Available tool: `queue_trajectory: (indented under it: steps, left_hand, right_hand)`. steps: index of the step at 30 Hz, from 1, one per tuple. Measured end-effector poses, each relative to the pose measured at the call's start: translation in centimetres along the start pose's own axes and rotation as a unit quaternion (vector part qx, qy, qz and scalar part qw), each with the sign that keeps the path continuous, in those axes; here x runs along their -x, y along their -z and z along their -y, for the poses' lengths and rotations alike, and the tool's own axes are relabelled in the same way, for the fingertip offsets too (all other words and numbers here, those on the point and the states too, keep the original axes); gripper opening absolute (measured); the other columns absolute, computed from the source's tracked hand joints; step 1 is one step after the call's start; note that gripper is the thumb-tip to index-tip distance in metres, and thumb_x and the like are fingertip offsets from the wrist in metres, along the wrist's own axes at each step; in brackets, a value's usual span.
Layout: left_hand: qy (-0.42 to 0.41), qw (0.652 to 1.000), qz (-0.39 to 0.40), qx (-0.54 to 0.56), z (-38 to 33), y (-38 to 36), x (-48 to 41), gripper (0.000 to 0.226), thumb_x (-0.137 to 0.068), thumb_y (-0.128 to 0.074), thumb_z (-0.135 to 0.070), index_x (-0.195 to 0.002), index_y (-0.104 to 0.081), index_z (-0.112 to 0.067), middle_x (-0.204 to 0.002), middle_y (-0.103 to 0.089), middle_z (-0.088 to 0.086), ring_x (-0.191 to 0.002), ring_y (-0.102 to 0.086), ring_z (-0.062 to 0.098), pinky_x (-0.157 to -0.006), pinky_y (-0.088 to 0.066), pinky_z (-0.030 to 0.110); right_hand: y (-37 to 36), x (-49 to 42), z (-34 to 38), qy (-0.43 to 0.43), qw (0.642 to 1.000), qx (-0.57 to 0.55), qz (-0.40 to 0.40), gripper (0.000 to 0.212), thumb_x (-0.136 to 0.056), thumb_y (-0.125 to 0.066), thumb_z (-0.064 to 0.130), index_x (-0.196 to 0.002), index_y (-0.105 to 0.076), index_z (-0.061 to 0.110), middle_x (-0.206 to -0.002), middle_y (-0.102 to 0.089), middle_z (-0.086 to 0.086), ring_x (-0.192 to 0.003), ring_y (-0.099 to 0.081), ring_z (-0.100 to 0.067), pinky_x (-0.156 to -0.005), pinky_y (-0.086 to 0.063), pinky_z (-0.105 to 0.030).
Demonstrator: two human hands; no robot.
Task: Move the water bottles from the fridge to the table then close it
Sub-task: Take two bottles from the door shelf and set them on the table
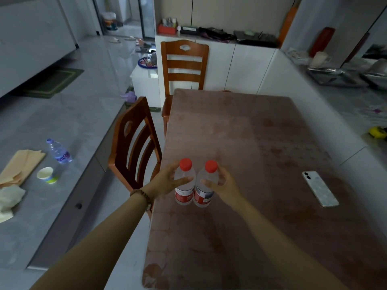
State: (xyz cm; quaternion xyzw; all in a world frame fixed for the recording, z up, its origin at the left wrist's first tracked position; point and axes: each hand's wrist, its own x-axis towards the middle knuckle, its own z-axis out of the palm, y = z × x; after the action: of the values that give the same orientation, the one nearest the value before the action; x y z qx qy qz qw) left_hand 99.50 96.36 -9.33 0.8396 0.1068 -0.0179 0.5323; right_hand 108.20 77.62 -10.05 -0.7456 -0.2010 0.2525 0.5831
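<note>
We've got left hand (167, 181) gripping the left bottle (184, 192) from 9 o'clock, right hand (225, 184) gripping the right bottle (202, 194) from 3, both upright, touching.

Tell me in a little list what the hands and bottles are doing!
left hand: grips left bottle
right hand: grips right bottle
bottles: upright, side by side, red caps, near the table's left edge
set down yet: cannot tell
phone: lies on the table, to the right
chair: beside the table's left edge
fridge: not in view
</note>
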Motion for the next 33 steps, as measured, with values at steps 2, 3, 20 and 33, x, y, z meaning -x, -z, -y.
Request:
queue_trajectory:
  steps: [2,3,20,33]
  left_hand:
    - [0.002,1.0,0.004,0.004,0.0,0.0,0.1,0.05,-0.084,-0.064,-0.032,-0.131,-0.048,-0.025,-0.134,-0.051,-0.009,-0.124,-0.046,0.013,-0.109,-0.036,0.04]
    - [0.002,1.0,0.003,0.004,0.0,0.0,0.1,0.05,-0.084,-0.064,-0.032,-0.131,-0.049,-0.025,-0.134,-0.052,-0.009,-0.124,-0.046,0.013,-0.109,-0.036,0.041]
    - [-0.096,0.983,-0.158,-0.021,-4.7,-0.6,1.7,0.068,-0.086,-0.055,-0.05,-0.144,-0.028,-0.026,-0.149,-0.035,-0.001,-0.133,-0.037,0.016,-0.108,-0.035,0.037]
    - [-0.378,0.891,0.089,-0.234,-11.4,-4.8,12.5,0.086,-0.075,-0.026,-0.072,-0.143,-0.036,-0.021,-0.153,-0.031,0.002,-0.143,-0.02,0.022,-0.117,-0.016,0.036]
  right_hand:
    - [-0.1,0.0,-0.1,0.003,1.0,0.0,-0.01,0.047,-0.076,-0.076,0.016,-0.11,-0.051,0.038,-0.106,-0.057,0.026,-0.098,-0.056,0.005,-0.078,-0.047,-0.011]
    - [-0.1,0.0,-0.2,0.002,1.0,0.0,-0.013,0.049,-0.076,-0.076,0.016,-0.113,-0.05,0.036,-0.106,-0.056,0.026,-0.098,-0.056,0.004,-0.079,-0.046,-0.011]
    - [0.5,4.5,1.9,-0.008,0.994,0.012,-0.106,0.081,-0.073,-0.07,0.053,-0.142,-0.034,0.028,-0.145,-0.037,0.01,-0.132,-0.038,-0.011,-0.109,-0.036,-0.038]
    - [-4.1,32.3,6.1,-0.094,0.875,0.164,-0.446,0.074,-0.086,-0.059,0.047,-0.147,-0.024,0.025,-0.155,-0.023,0.002,-0.143,-0.022,-0.015,-0.116,-0.022,-0.031]
